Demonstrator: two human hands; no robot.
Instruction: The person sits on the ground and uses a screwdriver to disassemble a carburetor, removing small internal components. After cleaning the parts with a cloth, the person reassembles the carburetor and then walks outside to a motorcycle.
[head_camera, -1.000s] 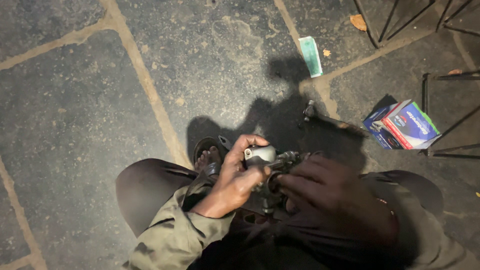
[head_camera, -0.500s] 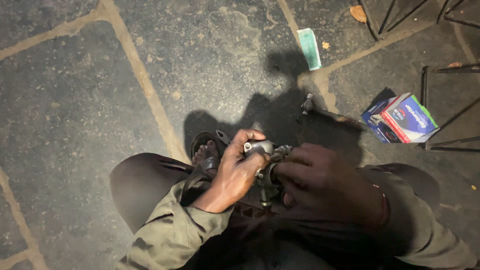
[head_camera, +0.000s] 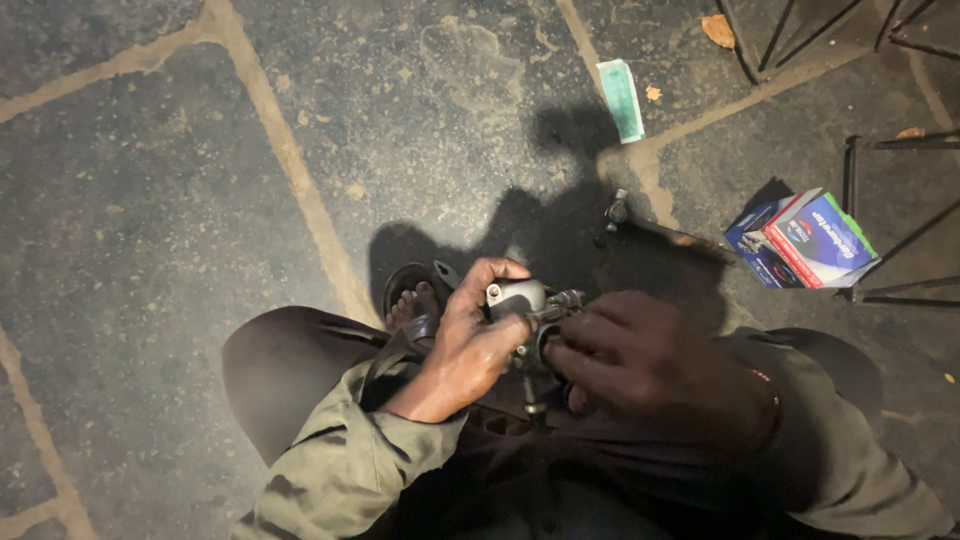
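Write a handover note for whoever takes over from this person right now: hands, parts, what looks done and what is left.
Left hand: wrapped round a small metal part, held over the lap.
Right hand: fingertips on the same part's right side; whether it pinches anything cannot be told.
Nearby on the stone floor: a blue-and-red box, open, to the right; a green strip ahead; a small dark fitting between them.
Done: the part is in hand.
Left: unclear; the work on it is not finished.

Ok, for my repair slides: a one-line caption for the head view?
Seated over stone paving, left hand and right hand grip a small metal engine part; a blue carton lies nearby.
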